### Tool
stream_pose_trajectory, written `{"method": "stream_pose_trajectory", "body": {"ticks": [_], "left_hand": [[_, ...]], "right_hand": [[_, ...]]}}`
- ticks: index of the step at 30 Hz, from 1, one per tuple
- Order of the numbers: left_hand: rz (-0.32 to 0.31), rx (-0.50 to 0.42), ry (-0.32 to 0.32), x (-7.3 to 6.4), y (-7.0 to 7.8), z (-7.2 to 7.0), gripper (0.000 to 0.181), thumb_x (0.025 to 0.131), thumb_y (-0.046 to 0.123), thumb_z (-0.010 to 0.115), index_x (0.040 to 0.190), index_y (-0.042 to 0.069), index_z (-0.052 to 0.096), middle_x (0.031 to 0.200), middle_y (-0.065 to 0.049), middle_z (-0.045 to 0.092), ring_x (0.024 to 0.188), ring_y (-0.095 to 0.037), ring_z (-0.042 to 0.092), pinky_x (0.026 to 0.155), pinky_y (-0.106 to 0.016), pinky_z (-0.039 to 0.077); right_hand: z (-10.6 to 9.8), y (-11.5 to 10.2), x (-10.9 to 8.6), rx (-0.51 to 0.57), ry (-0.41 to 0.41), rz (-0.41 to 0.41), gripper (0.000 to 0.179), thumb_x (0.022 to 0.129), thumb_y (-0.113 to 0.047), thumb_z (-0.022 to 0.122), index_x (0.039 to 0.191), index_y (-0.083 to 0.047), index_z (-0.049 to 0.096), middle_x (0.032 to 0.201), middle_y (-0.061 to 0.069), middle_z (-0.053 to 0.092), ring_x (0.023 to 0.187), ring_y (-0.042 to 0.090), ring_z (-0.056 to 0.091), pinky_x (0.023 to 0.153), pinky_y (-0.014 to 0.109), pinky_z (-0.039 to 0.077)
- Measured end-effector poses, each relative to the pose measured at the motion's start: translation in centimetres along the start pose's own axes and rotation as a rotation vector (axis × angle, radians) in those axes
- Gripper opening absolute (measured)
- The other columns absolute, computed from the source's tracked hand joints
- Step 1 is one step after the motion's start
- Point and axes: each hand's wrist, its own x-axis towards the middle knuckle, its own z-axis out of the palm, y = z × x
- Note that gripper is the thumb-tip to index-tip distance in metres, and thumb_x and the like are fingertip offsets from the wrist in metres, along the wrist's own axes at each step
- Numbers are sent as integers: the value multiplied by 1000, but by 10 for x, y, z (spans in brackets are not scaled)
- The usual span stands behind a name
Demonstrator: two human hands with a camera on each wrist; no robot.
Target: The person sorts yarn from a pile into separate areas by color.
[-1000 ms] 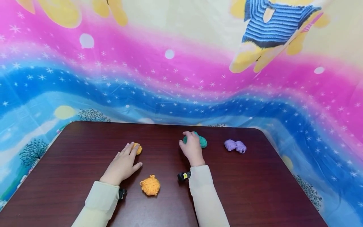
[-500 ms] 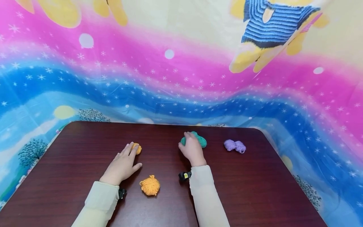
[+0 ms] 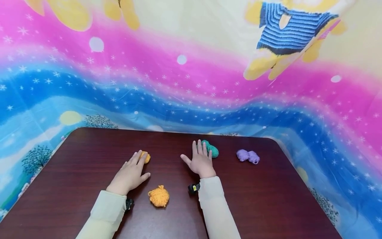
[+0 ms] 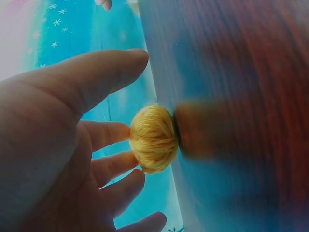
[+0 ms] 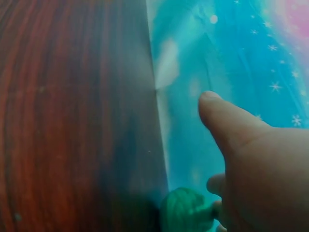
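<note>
My left hand (image 3: 127, 174) reaches over the left of the table with its fingers nearly straight. In the left wrist view its fingertips touch a small yellow yarn ball (image 4: 153, 139) on the tabletop. With fingers spread, my right hand (image 3: 202, 162) is at a bundle of green yarn (image 3: 212, 150), partly covering it. In the right wrist view the green yarn (image 5: 186, 211) shows at the bottom beside the fingers, and the thumb stands well away from it. Between the forearms lies an orange yarn ball (image 3: 159, 196).
A purple yarn bundle (image 3: 248, 156), pinched in the middle, lies right of the green one. The dark wooden table (image 3: 268, 199) ends at a printed cloth backdrop (image 3: 167, 96). Each wrist wears a small black camera.
My right hand's fingers have straightened and spread, the thumb swinging left away from the green yarn. The left hand stays on the yellow ball. The head view has shifted slightly.
</note>
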Motion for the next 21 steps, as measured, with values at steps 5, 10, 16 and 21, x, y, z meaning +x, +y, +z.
{"method": "stream_pose_trajectory", "body": {"ticks": [5,10,16,21], "left_hand": [[16,3,4,1,1,0,77,97,26,69,156,-6,30,163,-28,22,149,-47,22,114,-66,27],[26,21,12,1,1,-2,75,98,26,69,154,-8,33,161,-29,28,148,-47,27,113,-66,29],[54,44,51,2,-1,-4,69,97,23,71,149,-9,41,155,-29,37,143,-47,36,111,-61,36],[94,44,104,2,-4,-3,59,94,21,74,141,-6,50,145,-27,50,131,-47,50,102,-60,46]], "right_hand": [[2,1,1,6,5,7,91,101,-65,42,165,-12,7,171,11,1,156,32,-5,123,59,1],[4,2,4,4,10,-2,91,102,-62,44,163,-5,9,170,14,2,157,32,-1,123,58,3],[5,4,6,21,16,-7,92,102,-60,47,163,-3,9,170,14,2,157,32,-2,124,56,4],[5,6,7,25,17,-11,93,101,-62,46,163,-4,8,170,13,3,157,31,-2,124,55,6]]}}
